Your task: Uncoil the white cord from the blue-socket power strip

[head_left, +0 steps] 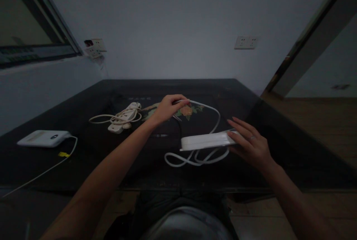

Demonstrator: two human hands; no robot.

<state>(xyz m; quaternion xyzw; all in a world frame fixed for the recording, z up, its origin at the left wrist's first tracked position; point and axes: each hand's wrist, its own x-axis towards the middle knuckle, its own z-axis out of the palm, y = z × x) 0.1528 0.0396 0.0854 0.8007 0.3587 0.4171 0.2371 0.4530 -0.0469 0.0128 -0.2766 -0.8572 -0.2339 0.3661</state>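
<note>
Near the middle of the dark table (131, 162), my left hand (171, 106) is closed, pinching a white cable (208, 106) between thumb and fingertips. From there the cable arcs right and down toward a long white power strip (205, 141). My right hand (251, 145) grips the right end of that strip, with some fingers stretched along its top side. The strip is tilted on edge, and its socket face is not visible. Loops of white cable (178, 165) lie below it on the table.
Another power strip (119, 122) with its cord wrapped around it lies left of my left arm. At the far left rests a white device (43, 138) with a thin cable bearing a yellow tag (64, 154). Wall sockets (247, 42) are behind the table.
</note>
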